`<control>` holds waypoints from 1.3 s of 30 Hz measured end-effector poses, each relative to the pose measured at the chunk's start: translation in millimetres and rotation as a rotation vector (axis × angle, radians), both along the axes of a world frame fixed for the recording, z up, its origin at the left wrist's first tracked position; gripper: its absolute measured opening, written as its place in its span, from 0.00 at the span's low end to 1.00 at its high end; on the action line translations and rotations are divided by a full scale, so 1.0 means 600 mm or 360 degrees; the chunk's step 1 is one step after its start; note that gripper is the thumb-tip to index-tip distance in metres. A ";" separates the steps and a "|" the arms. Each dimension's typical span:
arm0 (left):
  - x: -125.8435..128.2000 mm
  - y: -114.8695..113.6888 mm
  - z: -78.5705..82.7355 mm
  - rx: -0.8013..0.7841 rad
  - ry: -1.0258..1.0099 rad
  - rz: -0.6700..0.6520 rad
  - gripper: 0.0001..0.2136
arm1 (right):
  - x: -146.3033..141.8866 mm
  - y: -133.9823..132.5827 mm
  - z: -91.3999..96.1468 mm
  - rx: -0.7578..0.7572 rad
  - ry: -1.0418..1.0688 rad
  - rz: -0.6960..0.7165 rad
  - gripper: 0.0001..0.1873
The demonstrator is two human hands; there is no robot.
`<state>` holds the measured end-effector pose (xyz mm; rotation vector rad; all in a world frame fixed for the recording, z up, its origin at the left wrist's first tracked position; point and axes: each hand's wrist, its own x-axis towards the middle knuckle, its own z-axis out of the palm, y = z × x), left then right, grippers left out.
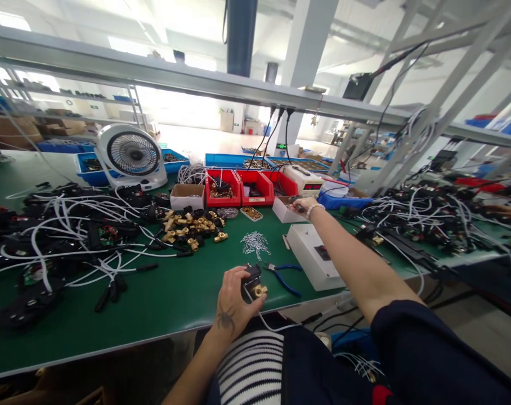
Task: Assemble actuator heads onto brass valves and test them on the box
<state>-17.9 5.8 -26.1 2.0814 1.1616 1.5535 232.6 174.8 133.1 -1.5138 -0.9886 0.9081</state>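
Note:
Near the table's front edge, my left hand (pixel 233 301) is closed around a black part with a brass fitting (pixel 259 290); a white cable hangs from it. My right hand (pixel 305 207) reaches out over a small white open box (pixel 283 211). Its fingers are curled around something dark that I cannot make out. Blue-handled pliers (pixel 284 277) lie just right of my left hand. Beyond them is a small heap of silvery wire pieces (pixel 255 243). Under my right forearm stands a grey box (pixel 311 256) with a dark switch.
Brass fittings (pixel 192 228) and black cabled units (pixel 40 247) cover the table's left side. Red bins (pixel 258 197), a power supply (pixel 301 180) with red digits and a fan (pixel 134 157) stand at the back. More cabled units (pixel 424 219) lie right. A shelf rail (pixel 222 87) crosses above.

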 end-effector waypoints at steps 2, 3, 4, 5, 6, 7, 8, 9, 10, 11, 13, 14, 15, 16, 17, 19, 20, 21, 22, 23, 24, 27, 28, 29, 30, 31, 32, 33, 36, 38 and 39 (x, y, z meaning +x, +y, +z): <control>0.001 0.000 0.000 0.0010 0.0002 0.0007 0.20 | 0.006 0.001 -0.013 -0.0001 -0.0035 -0.0076 0.15; 0.001 0.000 0.000 0.0017 0.0004 0.0010 0.19 | 0.009 0.001 -0.018 0.0001 -0.0049 -0.0108 0.16; 0.001 0.000 0.000 0.0023 0.0007 0.0013 0.19 | 0.012 0.001 -0.022 0.0016 -0.0059 -0.0124 0.16; 0.001 0.000 0.001 0.0030 0.0011 0.0013 0.19 | 0.014 0.002 -0.024 0.0037 -0.0069 -0.0132 0.15; 0.001 0.001 0.001 0.0035 0.0016 0.0012 0.19 | 0.016 0.003 -0.024 0.0061 -0.0082 -0.0135 0.15; 0.001 0.001 0.001 0.0040 0.0019 0.0012 0.19 | 0.016 0.004 -0.022 0.0088 -0.0099 -0.0136 0.15; 0.000 0.001 0.001 0.0044 0.0021 0.0011 0.19 | 0.015 0.005 -0.018 0.0116 -0.0120 -0.0137 0.15; 0.000 0.001 0.001 0.0049 0.0022 0.0010 0.19 | 0.013 0.005 -0.013 0.0141 -0.0146 -0.0134 0.15; 0.000 0.001 0.001 0.0055 0.0021 0.0007 0.19 | 0.008 0.004 -0.007 0.0162 -0.0176 -0.0124 0.15; 0.000 0.002 0.001 0.0061 0.0019 0.0005 0.19 | 0.001 0.000 0.000 0.0179 -0.0207 -0.0099 0.15; -0.001 0.003 0.001 0.0074 0.0013 -0.0001 0.19 | -0.019 -0.020 0.010 0.0204 -0.0267 0.0009 0.13; -0.001 0.003 0.001 0.0078 0.0008 -0.0002 0.20 | -0.031 -0.038 0.013 0.0213 -0.0292 0.0091 0.12; -0.001 0.003 0.002 0.0080 0.0001 -0.0002 0.20 | -0.042 -0.060 0.012 0.0218 -0.0310 0.0182 0.13; -0.002 0.002 0.004 0.0078 -0.0008 -0.0002 0.20 | -0.054 -0.086 0.008 0.0218 -0.0320 0.0273 0.14; -0.002 0.001 0.008 0.0074 -0.0017 -0.0006 0.20 | -0.065 -0.116 -0.001 0.0214 -0.0320 0.0354 0.16; -0.004 -0.006 0.020 0.0059 -0.0031 -0.0028 0.20 | -0.084 -0.181 -0.029 0.0189 -0.0287 0.0459 0.21; -0.005 -0.010 0.029 0.0053 -0.0033 -0.0049 0.20 | -0.091 -0.214 -0.047 0.0165 -0.0251 0.0491 0.24; -0.006 -0.015 0.041 0.0049 -0.0032 -0.0076 0.20 | -0.098 -0.245 -0.065 0.0132 -0.0203 0.0523 0.28; -0.008 -0.021 0.054 0.0057 -0.0027 -0.0110 0.21 | -0.105 -0.273 -0.084 0.0092 -0.0153 0.0557 0.32; -0.009 -0.026 0.069 0.0077 -0.0018 -0.0152 0.22 | -0.112 -0.299 -0.100 0.0050 -0.0083 0.0599 0.35; -0.010 -0.031 0.084 0.0114 -0.0007 -0.0202 0.23 | -0.119 -0.320 -0.112 0.0017 0.0033 0.0650 0.38; -0.013 -0.045 0.124 0.0281 0.0046 -0.0343 0.24 | -0.138 -0.362 -0.122 -0.0018 0.0555 0.0763 0.42; -0.014 -0.048 0.134 0.0318 0.0074 -0.0368 0.24 | -0.142 -0.370 -0.117 -0.0005 0.0705 0.0772 0.42; -0.014 -0.051 0.142 0.0334 0.0105 -0.0386 0.24 | -0.144 -0.376 -0.110 0.0017 0.0800 0.0770 0.44; -0.016 -0.054 0.149 0.0338 0.0136 -0.0404 0.25 | -0.144 -0.381 -0.102 0.0038 0.0832 0.0768 0.46; -0.017 -0.056 0.155 0.0326 0.0166 -0.0426 0.24 | -0.143 -0.385 -0.093 0.0053 0.0838 0.0770 0.47; -0.019 -0.058 0.160 0.0310 0.0188 -0.0457 0.24 | -0.141 -0.389 -0.086 0.0070 0.0840 0.0778 0.48; -0.020 -0.060 0.164 0.0291 0.0200 -0.0495 0.23 | -0.139 -0.393 -0.080 0.0082 0.0847 0.0791 0.48; -0.023 -0.067 0.176 0.0287 0.0214 -0.0587 0.11 | -0.135 -0.406 -0.074 0.0118 0.0872 0.0814 0.44; -0.024 -0.072 0.181 0.0329 0.0210 -0.0592 0.04 | -0.136 -0.414 -0.075 0.0165 0.0859 0.0791 0.41; -0.023 -0.075 0.183 0.0355 0.0202 -0.0579 0.03 | -0.137 -0.417 -0.075 0.0186 0.0844 0.0772 0.40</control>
